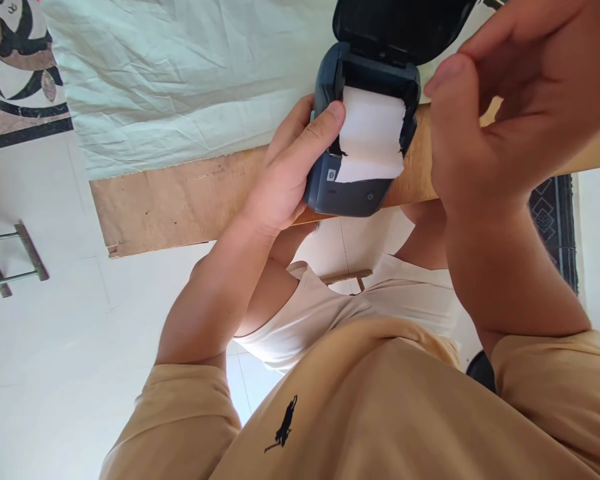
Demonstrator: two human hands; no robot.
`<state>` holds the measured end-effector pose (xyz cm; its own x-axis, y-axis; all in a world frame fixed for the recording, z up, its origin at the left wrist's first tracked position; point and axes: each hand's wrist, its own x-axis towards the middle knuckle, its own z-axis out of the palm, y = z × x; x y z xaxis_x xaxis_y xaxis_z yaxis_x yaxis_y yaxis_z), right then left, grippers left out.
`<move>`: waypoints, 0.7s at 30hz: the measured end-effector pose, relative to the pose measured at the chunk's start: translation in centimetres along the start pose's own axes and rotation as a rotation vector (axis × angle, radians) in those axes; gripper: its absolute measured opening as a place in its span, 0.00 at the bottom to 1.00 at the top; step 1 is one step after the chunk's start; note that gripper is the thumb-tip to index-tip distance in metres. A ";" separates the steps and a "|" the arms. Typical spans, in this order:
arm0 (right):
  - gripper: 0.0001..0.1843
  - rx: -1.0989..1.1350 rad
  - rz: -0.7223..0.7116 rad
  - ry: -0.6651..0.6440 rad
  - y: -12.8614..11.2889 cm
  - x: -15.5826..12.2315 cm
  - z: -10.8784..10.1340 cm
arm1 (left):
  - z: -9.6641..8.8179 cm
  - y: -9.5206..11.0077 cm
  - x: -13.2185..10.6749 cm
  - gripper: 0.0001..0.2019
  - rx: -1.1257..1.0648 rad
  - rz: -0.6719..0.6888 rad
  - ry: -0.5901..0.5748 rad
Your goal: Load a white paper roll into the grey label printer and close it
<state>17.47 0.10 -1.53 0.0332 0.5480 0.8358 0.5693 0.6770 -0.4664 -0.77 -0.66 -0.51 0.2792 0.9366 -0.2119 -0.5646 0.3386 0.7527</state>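
A small dark blue portable thermal printer (pixel 347 200) is held over the table's front edge. My left hand (pixel 290 160) is wrapped round its left side, with the thumb over the rim of the paper bay. The printer's black lid (pixel 403 30) is swung up and open. A white paper roll (pixel 373 127) sits in the bay, its loose end hanging over the front lip. Just right of the printer is my right hand (pixel 510 93), raised and apart from it. Its thumb and forefinger are drawn together; anything between them is hidden.
A wooden table (pixel 180 200) with a wrinkled pale green cloth (pixel 190 73) lies in front of me. A panda-patterned mat (pixel 20 73) is at the far left. A small stool or rack (pixel 30 250) stands on the tiled floor, and a dark patterned rug (pixel 555 227) is at right.
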 end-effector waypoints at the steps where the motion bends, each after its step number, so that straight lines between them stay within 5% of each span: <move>1: 0.14 -0.102 -0.001 -0.009 -0.2 0.2 -0.1 | -0.3 -0.2 0.1 0.11 0.029 0.038 -0.040; 8: 0.21 -0.706 0.181 -0.727 -3.1 3.3 -1.8 | -1.5 -0.9 0.5 0.11 0.146 0.110 -0.121; 12: 0.20 -0.711 0.152 -0.816 -3.7 3.6 -1.9 | -1.3 -0.5 0.4 0.12 0.168 0.116 -0.136; 17: 0.26 -0.762 0.342 -0.923 -3.4 3.6 -1.2 | -1.2 -0.2 0.3 0.11 0.170 0.087 -0.121; 21: 0.19 -0.309 0.176 -0.705 -2.6 3.0 -3.0 | -0.1 0.2 -0.5 0.16 0.080 0.030 -0.035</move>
<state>18.57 -1.47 3.05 -0.3259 0.8864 0.3287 0.8099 0.4411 -0.3866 -1.07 -1.11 -0.32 0.2906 0.9420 -0.1676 -0.5097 0.3007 0.8061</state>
